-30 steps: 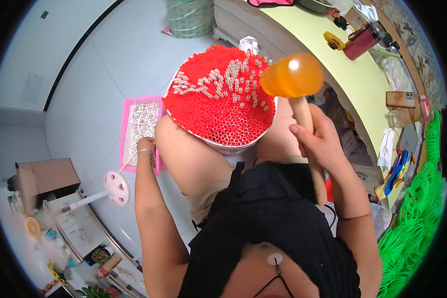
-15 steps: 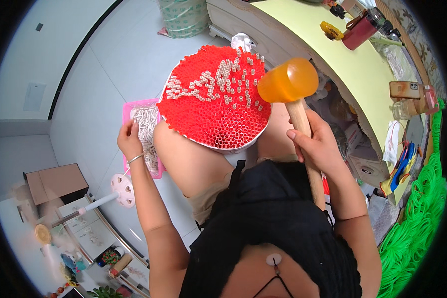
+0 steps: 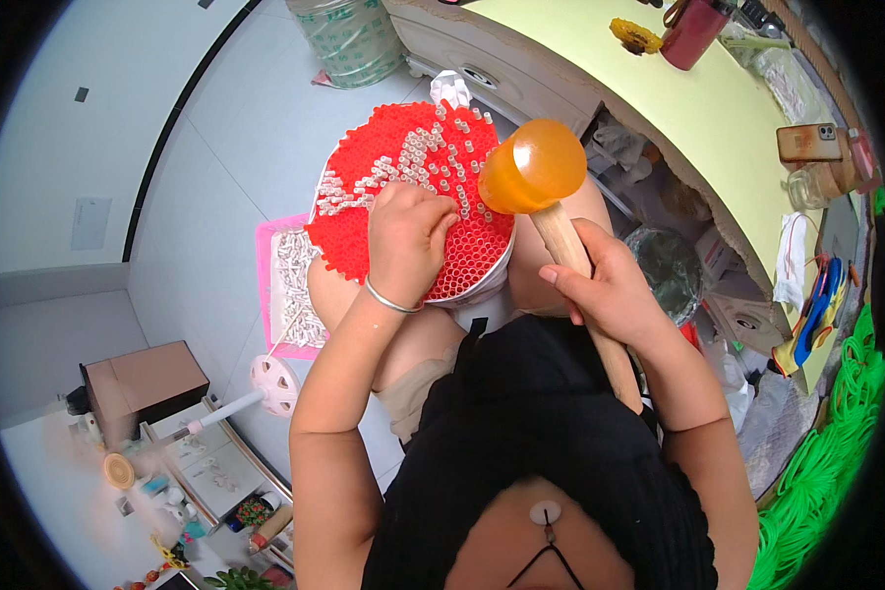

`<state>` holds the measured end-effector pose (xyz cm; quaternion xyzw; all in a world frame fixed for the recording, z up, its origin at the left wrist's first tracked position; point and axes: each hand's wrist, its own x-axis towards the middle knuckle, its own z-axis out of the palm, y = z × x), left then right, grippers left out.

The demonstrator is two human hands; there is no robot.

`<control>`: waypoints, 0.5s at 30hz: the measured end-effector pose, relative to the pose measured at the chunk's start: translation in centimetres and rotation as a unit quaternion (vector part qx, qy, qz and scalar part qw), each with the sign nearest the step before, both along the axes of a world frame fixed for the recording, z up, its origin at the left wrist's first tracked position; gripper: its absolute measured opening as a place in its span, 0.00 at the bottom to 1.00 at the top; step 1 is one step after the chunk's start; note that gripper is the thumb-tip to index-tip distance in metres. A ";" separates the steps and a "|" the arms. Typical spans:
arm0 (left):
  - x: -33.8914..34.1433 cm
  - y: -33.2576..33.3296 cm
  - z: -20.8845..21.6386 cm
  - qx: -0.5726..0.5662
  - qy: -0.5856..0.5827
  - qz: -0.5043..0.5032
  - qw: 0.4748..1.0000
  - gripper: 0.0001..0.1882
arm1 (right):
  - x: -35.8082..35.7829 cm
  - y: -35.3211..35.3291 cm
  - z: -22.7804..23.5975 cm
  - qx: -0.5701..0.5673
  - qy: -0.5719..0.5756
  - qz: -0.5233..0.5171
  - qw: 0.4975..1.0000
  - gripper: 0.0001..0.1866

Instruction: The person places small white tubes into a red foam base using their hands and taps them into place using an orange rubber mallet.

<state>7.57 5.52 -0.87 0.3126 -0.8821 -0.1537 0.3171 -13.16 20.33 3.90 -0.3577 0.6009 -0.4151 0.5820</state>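
Note:
A round bundle of red tubes (image 3: 359, 143) packed upright in a white-rimmed container stands between my knees. Small white plugs (image 3: 421, 149) stick up from many tubes across its middle and far right; the near-right tubes show open ends. Over the bundle's near left part is my left hand (image 3: 403, 241), closed with fingertips pinched together. Whatever it pinches, if anything, is hidden. My right hand (image 3: 605, 275) grips the wooden handle of a mallet (image 3: 533, 167). Its amber, see-through head hangs beside the bundle's right edge. A pink basket (image 3: 266, 270) of loose white plugs sits left of my leg.
A pale yellow table (image 3: 600, 74) curves along the right, bearing a phone (image 3: 806, 144), a glass jar (image 3: 809, 187) and a dark red bottle (image 3: 695, 37). Bright green cord (image 3: 836, 472) lies in coils at lower right. A large tape roll (image 3: 349, 44) stands on the floor at the back.
My left hand has moved right from the pink basket to above the red tubes. The mallet stays in my right hand, appearing slightly further left in view.

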 end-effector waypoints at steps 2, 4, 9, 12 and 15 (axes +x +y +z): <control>-0.3 -0.2 0.2 -0.011 -0.022 -0.018 1.000 0.06 | -0.1 0.1 0.0 -0.002 -0.001 0.000 1.000 0.18; -0.5 -0.5 0.4 -0.031 -0.062 -0.025 0.997 0.06 | -0.1 0.1 -0.2 -0.005 -0.003 0.002 1.000 0.17; -0.6 -0.9 1.3 -0.083 -0.134 -0.035 0.987 0.11 | 0.3 -0.3 0.2 -0.003 -0.001 0.019 1.000 0.16; 2.1 -1.2 2.3 0.013 -0.029 -0.010 0.999 0.21 | 0.9 -1.0 2.2 0.008 0.034 0.061 0.997 0.18; 6.6 -2.9 1.2 0.088 0.147 0.178 0.969 0.09 | 1.6 -1.2 3.9 -0.048 0.100 0.076 0.991 0.19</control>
